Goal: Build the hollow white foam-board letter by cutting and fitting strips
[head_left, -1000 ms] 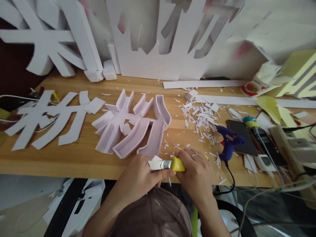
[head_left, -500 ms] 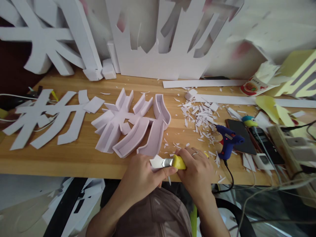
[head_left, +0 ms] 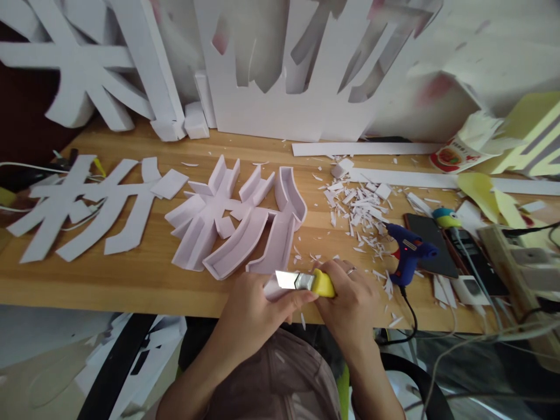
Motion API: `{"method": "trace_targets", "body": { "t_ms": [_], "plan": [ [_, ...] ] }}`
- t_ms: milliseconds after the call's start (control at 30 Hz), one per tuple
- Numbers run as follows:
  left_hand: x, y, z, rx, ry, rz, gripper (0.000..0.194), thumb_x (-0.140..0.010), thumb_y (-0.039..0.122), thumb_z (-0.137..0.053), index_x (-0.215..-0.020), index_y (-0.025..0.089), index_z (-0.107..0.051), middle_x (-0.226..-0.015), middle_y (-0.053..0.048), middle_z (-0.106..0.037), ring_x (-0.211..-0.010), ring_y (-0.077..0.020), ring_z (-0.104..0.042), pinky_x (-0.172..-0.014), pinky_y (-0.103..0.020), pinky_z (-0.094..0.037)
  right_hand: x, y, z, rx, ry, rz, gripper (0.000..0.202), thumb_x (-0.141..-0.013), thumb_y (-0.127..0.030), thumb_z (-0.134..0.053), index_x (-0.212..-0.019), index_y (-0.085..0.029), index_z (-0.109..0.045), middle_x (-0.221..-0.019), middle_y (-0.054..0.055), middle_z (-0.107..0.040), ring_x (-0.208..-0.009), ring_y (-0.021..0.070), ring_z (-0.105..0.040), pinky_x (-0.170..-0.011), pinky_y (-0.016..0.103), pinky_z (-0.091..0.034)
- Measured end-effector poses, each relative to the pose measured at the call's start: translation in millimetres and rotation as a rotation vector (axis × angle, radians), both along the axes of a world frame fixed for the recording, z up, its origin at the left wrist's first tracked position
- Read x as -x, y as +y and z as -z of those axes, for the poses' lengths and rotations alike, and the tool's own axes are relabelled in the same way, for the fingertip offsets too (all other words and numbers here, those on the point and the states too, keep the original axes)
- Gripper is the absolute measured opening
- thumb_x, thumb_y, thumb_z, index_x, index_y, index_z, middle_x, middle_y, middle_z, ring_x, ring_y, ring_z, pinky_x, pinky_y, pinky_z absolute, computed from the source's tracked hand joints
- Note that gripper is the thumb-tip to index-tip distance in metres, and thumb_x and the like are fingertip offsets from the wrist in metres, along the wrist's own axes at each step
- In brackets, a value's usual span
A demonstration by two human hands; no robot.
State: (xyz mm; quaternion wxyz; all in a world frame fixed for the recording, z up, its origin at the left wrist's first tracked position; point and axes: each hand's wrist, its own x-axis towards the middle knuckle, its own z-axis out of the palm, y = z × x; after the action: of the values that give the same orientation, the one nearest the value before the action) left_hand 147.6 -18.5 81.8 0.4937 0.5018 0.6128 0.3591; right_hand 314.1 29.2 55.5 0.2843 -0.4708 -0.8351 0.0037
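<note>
My right hand (head_left: 350, 303) is closed around the yellow handle of a utility knife (head_left: 324, 284), its bright blade pointing left. Pinched in my left hand (head_left: 256, 312) is a small white foam board piece (head_left: 272, 289), mostly hidden by the fingers and blade. The blade lies over this piece; whether it touches is hard to tell. A thin white sliver (head_left: 303, 321) hangs below the hands. Just beyond them lies a white foam character with raised side walls (head_left: 225, 204), open side up. The near end of one stroke reaches close to my left hand.
A flat white character (head_left: 87, 201) lies at left. Foam scraps (head_left: 361, 201) are scattered at right, beside a blue glue gun (head_left: 406, 251), a dark phone (head_left: 431, 245) and a power strip (head_left: 516, 274) with cables. Long white strips (head_left: 367, 149), a paper cup (head_left: 459, 151) and large foam boards (head_left: 289, 114) stand behind.
The knife blade has moved slightly right and up relative to my left hand, and it now catches the light. Both hands keep their grip. The view has shifted a little.
</note>
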Motion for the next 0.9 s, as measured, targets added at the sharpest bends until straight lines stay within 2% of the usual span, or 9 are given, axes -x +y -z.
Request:
{"method": "trace_targets", "body": {
  "t_ms": [133, 267, 400, 533, 733, 900],
  "plan": [
    [4.3, 1.4, 0.3, 0.015, -0.079, 0.081, 0.020, -0.084, 0.037, -0.070, -0.075, 0.019, -0.067, -0.069, 0.003, -0.068, -0.066, -0.0135, -0.060, -0.057, -0.021, -0.042, -2.1, -1.8, -2.2, 0.021, -0.002, -0.049, 0.015, -0.087, -0.018, -0.052, -0.075, -0.022, -0.059, -0.066, 0.002, -0.063, -0.064, 0.0185, -0.056, -0.062, 0.028, -0.036],
    [3.6, 1.8, -0.6, -0.010, -0.125, 0.107, 0.017, -0.084, 0.033, -0.071, -0.076, 0.019, -0.065, -0.068, 0.005, -0.063, -0.063, -0.0106, -0.055, -0.056, -0.019, -0.040, -1.8, -4.0, -2.1, 0.075, 0.000, -0.112, 0.012, -0.084, -0.017, -0.053, -0.076, -0.022, -0.060, -0.067, 0.002, -0.064, -0.065, 0.0179, -0.057, -0.061, 0.027, -0.036],
    [3.1, 2.2, -1.6, -0.073, -0.098, 0.122, 0.013, -0.084, 0.032, -0.072, -0.084, 0.020, -0.068, -0.074, 0.004, -0.067, -0.064, -0.0108, -0.058, -0.060, -0.019, -0.045, -0.7, -8.6, 1.1, 0.101, 0.023, -0.081, 0.012, -0.086, -0.019, -0.053, -0.077, -0.021, -0.060, -0.066, 0.002, -0.063, -0.062, 0.0173, -0.055, -0.058, 0.027, -0.034],
    [3.1, 0.8, 0.5, -0.102, -0.034, 0.120, 0.021, -0.087, 0.041, -0.068, -0.089, 0.020, -0.071, -0.072, 0.002, -0.069, -0.056, -0.0117, -0.058, -0.057, -0.022, -0.047, 1.0, -12.8, 3.6, 0.116, 0.027, -0.050, 0.013, -0.087, -0.022, -0.053, -0.076, -0.021, -0.059, -0.066, 0.002, -0.062, -0.061, 0.0182, -0.054, -0.057, 0.027, -0.033],
    [1.2, -0.3, 4.1, -0.159, 0.103, 0.064, 0.037, -0.088, 0.056, -0.061, -0.085, 0.022, -0.074, -0.050, 0.002, -0.061, -0.059, -0.0187, -0.065, -0.060, -0.027, -0.049, 5.8, -11.8, 3.9, 0.134, 0.044, -0.034, 0.013, -0.087, -0.025, -0.055, -0.075, -0.021, -0.058, -0.068, 0.003, -0.063, -0.063, 0.0183, -0.054, -0.057, 0.027, -0.032],
    [-1.2, -0.7, 3.9, -0.151, 0.124, 0.029, 0.042, -0.088, 0.059, -0.058, -0.073, 0.022, -0.070, -0.047, 0.001, -0.060, -0.057, -0.0188, -0.065, -0.060, -0.027, -0.048, 8.2, -10.2, 3.4, 0.126, 0.033, -0.036, 0.017, -0.090, -0.028, -0.053, -0.075, -0.022, -0.056, -0.067, 0.002, -0.062, -0.062, 0.0181, -0.053, -0.058, 0.027, -0.033]
  ]
}}
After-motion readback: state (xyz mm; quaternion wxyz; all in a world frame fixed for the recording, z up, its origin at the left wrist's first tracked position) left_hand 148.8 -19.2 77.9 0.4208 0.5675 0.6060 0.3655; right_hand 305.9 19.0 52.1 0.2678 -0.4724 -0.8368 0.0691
